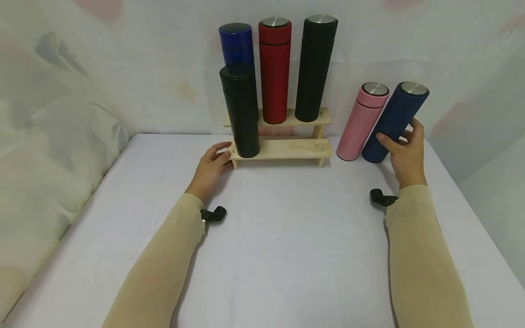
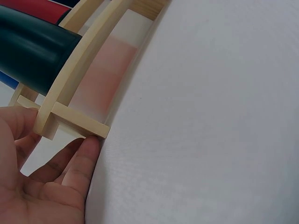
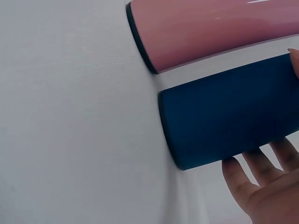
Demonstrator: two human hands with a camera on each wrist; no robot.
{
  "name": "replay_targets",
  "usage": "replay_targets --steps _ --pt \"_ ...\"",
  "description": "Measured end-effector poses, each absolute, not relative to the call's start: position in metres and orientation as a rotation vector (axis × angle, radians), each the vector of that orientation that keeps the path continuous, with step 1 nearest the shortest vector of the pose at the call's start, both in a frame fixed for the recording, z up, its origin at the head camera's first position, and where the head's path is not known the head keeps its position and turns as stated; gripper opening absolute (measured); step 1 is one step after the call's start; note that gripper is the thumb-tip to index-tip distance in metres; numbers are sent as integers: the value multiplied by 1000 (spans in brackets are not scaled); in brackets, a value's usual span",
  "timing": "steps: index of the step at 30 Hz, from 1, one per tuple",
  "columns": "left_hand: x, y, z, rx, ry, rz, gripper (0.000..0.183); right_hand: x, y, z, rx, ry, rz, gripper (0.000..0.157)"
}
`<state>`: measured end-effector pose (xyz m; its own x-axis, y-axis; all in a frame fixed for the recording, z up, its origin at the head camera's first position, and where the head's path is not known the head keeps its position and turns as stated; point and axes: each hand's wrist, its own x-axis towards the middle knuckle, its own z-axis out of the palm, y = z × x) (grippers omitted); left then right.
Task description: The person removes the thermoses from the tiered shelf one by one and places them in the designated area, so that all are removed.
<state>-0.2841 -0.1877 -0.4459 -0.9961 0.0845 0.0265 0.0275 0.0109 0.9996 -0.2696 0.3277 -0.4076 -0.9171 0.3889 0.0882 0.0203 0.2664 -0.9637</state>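
Observation:
In the head view my right hand [image 1: 406, 152] grips a matte navy vacuum flask [image 1: 395, 116] with a steel-topped lid, thumb on one side and fingers on the other. The right wrist view shows the flask's base [image 3: 210, 121] close over the white cloth. Just left of it stands a pink flask [image 1: 361, 123]. My left hand [image 1: 211, 166] holds the left end of a two-step wooden stand [image 1: 295, 148]; its thumb is at the step's end and fingertips are at the foot [image 2: 93, 128]. A dark green flask [image 1: 242, 114] stands on the lower step, near that hand.
On the upper step stand a glossy blue flask [image 1: 238, 45], a red flask [image 1: 275, 73] and a black flask [image 1: 316, 68]. White cloth covers the table [image 1: 287, 228]. Patterned fabric [image 1: 164, 68] hangs behind and along the left side.

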Motion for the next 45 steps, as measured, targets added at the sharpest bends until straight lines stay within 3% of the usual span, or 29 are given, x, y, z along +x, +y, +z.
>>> replay_targets --steps 12,34,45 --pt "-283 -189 -447 112 2223 2155 46 -259 331 -376 -269 -1899 1897 93" --pt "-285 -188 -448 131 2221 2163 45 -222 311 -313 -78 -1578 1914 80" --pt "-283 -189 -446 128 2239 2140 46 -222 298 -301 75 -1442 1989 78"
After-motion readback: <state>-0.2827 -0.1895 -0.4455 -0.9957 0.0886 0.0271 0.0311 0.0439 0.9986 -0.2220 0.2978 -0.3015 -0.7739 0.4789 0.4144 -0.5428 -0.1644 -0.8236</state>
